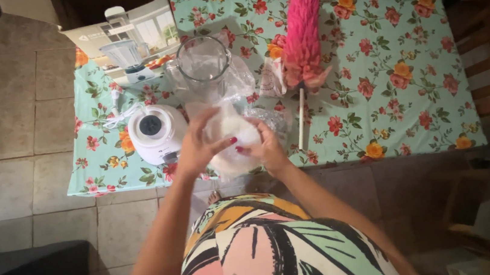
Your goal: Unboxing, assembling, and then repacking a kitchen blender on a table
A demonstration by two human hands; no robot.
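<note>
Presently, head view, one entry: left hand (pixel 200 143) and right hand (pixel 265 147), both closed on a white part wrapped in clear plastic (pixel 232 145), held between them over the near table edge, just below picture centre. At 9 o'clock of the wrapped part, touching the left hand's side, a white blender base (pixel 155 133) with a dark round socket on top. At 12 o'clock, a clear blender jar (pixel 203 60) standing upright amid loose plastic wrapping. At 11 o'clock, the product carton (pixel 125 41) lying on the table's far left corner. At 1 o'clock, a pink feather duster (pixel 302 34) with white stick, lying flat. All on a floral turquoise tablecloth (pixel 398 97).
</note>
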